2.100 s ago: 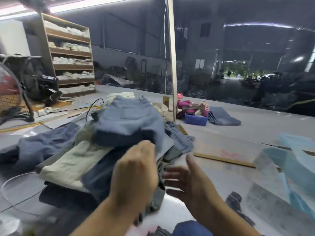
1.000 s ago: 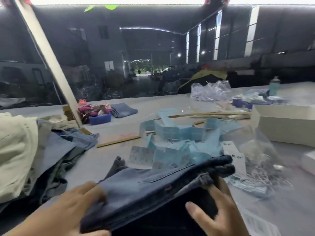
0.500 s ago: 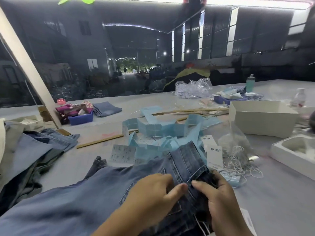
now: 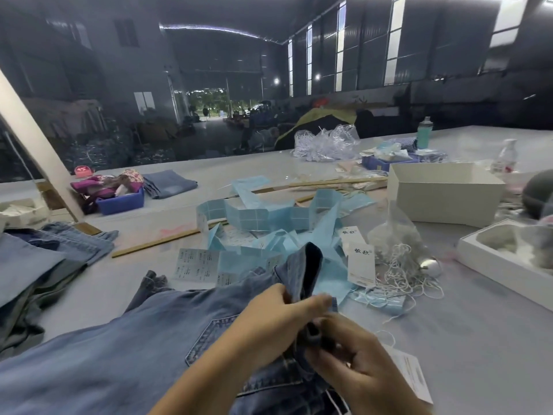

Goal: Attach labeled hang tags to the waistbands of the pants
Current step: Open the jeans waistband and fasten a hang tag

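Observation:
A pair of blue denim pants [image 4: 125, 348] lies across the table in front of me, its waistband [image 4: 302, 271] bunched up and raised. My left hand [image 4: 278, 316] grips the waistband from the left. My right hand [image 4: 350, 354] pinches the denim just below it, fingers curled. A white hang tag [image 4: 410, 375] lies under my right wrist, partly hidden. Two more white hang tags [image 4: 360, 262] with printed characters rest beside a tangle of white strings [image 4: 404, 274].
Blue label backing strips [image 4: 269, 217] and printed label sheets [image 4: 197, 265] litter the table beyond the pants. A pile of pants [image 4: 39, 262] sits at left. White boxes [image 4: 443, 193] stand at right. A blue bin [image 4: 122, 202] and wooden slats [image 4: 161, 241] lie further back.
I turned from the pile at left, brought a pair of pants in front of me, and both hands closed on its waistband, which now stands bunched higher.

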Available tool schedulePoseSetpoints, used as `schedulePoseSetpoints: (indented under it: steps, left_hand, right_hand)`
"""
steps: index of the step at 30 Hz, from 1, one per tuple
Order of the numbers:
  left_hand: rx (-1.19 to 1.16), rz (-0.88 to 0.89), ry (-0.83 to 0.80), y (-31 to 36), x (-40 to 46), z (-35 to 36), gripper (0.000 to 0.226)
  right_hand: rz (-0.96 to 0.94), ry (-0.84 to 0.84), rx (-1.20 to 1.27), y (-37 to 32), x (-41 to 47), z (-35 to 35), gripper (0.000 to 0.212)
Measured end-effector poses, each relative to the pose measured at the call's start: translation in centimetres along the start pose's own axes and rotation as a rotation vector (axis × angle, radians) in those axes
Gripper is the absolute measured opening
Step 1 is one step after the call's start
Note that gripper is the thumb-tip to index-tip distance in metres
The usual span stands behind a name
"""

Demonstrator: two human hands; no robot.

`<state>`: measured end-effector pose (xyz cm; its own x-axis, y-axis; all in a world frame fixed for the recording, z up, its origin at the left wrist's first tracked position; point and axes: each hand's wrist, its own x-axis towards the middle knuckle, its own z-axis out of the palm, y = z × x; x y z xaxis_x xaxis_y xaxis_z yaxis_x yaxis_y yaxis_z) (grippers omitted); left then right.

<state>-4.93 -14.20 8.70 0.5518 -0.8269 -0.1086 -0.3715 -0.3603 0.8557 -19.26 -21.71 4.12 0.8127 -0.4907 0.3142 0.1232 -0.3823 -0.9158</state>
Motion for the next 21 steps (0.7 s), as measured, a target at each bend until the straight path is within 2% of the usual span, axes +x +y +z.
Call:
schedulePoseSetpoints:
  steps: [3,6,8,13,16,18,19,21]
  left_hand:
    - [-0.283,-0.064,-0.087,-1.1,-0.1,-0.2,0.061]
    - [-0.619,-0.086,-0.104,-3.1,-1.0,-0.7,0.038]
    - [-0.770,-0.104,-0.057,-4.4,-1.3,-0.9,0.031]
    - [-1.026,-0.179,-0.003,-5.5,-1.6,-1.5,0.034]
    - [-0.956,-0.107,-0.060,-5.4,-2.4,-2.4,0.026]
    - [-0.807,-0.041,-0.048,-4.6,-3.1,-3.0,0.016]
    - [-0.694,0.003,-0.050,-4.0,-3.5,-3.3,0.013]
    - [-0.450,0.110,-0.068,-3.1,-4.2,-3.7,0.015]
  right_hand:
    - [0.023,0.021,0.048,0.4,0.0,0.2,0.024]
    - [0.227,0.166,0.340,1.1,-0.1,0.0,0.015]
    - [0.300,0.288,0.419,1.6,0.0,0.0,0.020]
    - [0.400,0.490,0.037,1.8,0.2,0.2,0.021]
    - [0.260,0.647,-0.339,1.1,0.2,0.2,0.021]
    - [0.042,0.711,-0.568,0.2,0.2,0.2,0.035]
    - [-0.080,0.706,-0.668,-0.1,0.2,0.4,0.037]
    - [-0.257,0.596,-0.728,-0.9,0.2,1.0,0.027]
